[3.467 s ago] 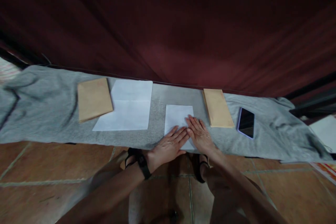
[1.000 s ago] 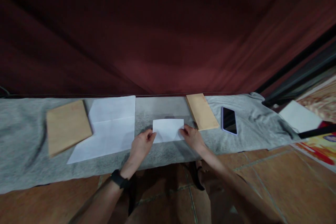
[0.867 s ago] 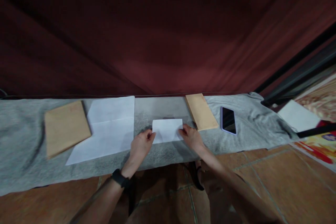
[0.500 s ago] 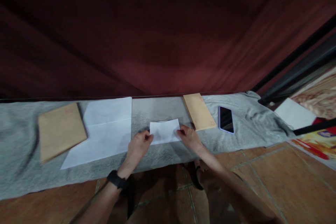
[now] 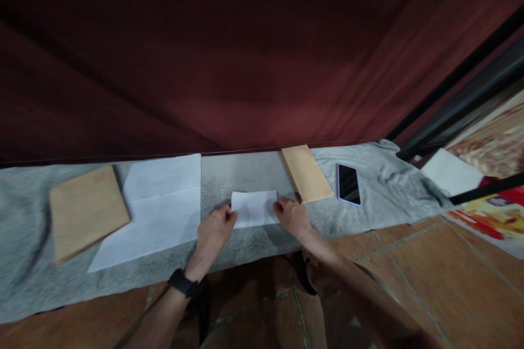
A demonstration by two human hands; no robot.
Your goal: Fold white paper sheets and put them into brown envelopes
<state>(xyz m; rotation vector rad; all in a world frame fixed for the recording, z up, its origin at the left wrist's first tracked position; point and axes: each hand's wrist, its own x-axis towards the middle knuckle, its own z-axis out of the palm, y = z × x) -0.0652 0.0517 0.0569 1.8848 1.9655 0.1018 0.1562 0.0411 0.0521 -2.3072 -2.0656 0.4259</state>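
Note:
A small white folded sheet of paper [image 5: 254,209] is held between my two hands, just over the grey cloth [image 5: 233,172]. My left hand [image 5: 215,227], with a dark band on its wrist, pinches the paper's left edge. At the right edge, my right hand [image 5: 293,217] grips it with thumb and curled fingers. Left of my left hand lies a larger white sheet [image 5: 164,215] with a crease across it. Beyond my right hand is a narrow tan envelope stack [image 5: 308,173].
At the far left, a wide tan envelope stack [image 5: 88,212] overlaps the large sheet. A phone [image 5: 348,184] lies right of the narrow envelopes. Dark red fabric [image 5: 254,76] hangs behind. Dark bars [image 5: 462,82] and a white sheet [image 5: 452,172] are at the right, above a tiled floor [image 5: 413,267].
The small paper's upper edge is lower and the sheet lies flatter between my hands. Both hands keep their hold. The whole view has shifted slightly.

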